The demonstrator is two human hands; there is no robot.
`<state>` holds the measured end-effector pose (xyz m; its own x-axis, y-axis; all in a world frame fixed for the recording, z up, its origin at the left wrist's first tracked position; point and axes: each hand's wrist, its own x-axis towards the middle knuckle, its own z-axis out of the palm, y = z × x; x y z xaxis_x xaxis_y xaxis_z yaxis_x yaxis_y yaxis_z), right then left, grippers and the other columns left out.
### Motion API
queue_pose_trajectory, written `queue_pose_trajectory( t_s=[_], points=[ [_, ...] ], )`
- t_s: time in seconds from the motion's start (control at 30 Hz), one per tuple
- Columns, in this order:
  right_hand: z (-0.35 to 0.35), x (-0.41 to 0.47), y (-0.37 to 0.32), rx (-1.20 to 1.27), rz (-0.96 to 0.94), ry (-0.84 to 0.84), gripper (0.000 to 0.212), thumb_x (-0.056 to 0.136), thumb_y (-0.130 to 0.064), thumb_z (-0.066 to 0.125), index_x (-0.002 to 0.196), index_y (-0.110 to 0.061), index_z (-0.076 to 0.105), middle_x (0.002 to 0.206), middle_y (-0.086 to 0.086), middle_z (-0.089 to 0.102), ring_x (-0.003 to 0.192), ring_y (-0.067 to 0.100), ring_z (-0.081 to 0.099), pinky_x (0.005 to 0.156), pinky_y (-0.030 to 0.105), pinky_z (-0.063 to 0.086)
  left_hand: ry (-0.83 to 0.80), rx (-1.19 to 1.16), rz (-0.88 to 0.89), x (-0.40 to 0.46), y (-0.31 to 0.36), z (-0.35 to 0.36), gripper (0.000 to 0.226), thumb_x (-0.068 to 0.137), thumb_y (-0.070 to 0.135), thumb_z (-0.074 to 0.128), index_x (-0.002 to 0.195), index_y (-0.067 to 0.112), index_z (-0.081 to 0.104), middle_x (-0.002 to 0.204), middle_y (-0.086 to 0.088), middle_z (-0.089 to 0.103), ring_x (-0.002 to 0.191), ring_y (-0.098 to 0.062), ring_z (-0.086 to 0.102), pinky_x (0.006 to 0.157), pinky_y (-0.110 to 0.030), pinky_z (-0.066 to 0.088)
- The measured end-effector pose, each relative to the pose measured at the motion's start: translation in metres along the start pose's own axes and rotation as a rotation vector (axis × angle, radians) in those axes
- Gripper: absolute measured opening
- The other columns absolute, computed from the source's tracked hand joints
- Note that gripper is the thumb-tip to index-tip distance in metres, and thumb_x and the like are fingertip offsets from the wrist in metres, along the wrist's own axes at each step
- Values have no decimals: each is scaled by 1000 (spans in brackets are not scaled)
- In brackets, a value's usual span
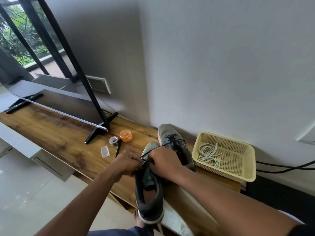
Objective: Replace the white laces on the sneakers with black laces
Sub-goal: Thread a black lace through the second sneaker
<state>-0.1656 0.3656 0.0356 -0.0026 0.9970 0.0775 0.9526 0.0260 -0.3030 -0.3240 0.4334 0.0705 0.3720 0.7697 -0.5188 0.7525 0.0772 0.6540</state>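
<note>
Near sneaker (150, 189) between both hands (146, 163), black lace (151, 150) pinched

Your right hand (161, 159) hid the eyelets of the near sneaker (150, 188), your left hand (128, 161) was blurred, and the television (51, 92) was cut off at left.

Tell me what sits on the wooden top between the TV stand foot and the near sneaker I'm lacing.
In the head view: a tape roll, an orange container, a black pen and a small clear plastic box. The left hand covers the last bit.
</note>
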Motion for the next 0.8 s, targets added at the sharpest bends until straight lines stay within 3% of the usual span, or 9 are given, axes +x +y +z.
queue_pose_trajectory(
  t_s=[0.2, 0.27, 0.43, 0.53, 0.8],
  points=[
    [12, 2, -2, 60, 10, 56, 33, 84, -19, 56, 58, -22, 35, 60, -4, 36, 62, 30, 50, 53, 36, 39, -3, -52, -17, 2, 1, 0, 25, 94, -9, 64, 108, 3, 81, 113, -21, 75, 91, -29, 68, 76, -37, 61],
    [14, 3, -3, 72, 4, 63, 30, 84, -19, 56, 59, -22, 39, 60, -3, 36, 62, 29, 47, 53, 37, 40, 1, -51, -18, 3, 0, -1, 25, 94, -8, 65, 108, 3, 81, 113, -21, 75, 93, -32, 70, 77, -38, 62],
    [17, 1, -4, 108, 21, 72, 22, 83, -23, 56, 62, -21, 50, 66, 2, 50, 70, 34, 59, 56, 38, 44, -20, -45, -11, 5, -2, 0, 24, 94, -6, 65, 109, 4, 81, 113, -21, 75, 93, -30, 69, 85, -42, 62],
    [19, 0, -5, 102, 54, 80, 19, 87, -24, 56, 73, -15, 65, 77, 7, 63, 77, 34, 61, 62, 42, 53, -38, -66, -14, 8, -5, 0, 24, 94, -6, 65, 106, 5, 82, 110, -21, 76, 91, -30, 69, 87, -44, 62],
    [31, -1, -1, 95, 101, 73, 26, 96, -33, 55, 91, -18, 76, 88, 4, 71, 84, 28, 68, 73, 42, 58, -30, -219, -11, 21, -16, 0, 11, 96, 2, 71, 102, 2, 81, 97, -18, 79, 75, -15, 74, 62, -24, 60]
  ],
)
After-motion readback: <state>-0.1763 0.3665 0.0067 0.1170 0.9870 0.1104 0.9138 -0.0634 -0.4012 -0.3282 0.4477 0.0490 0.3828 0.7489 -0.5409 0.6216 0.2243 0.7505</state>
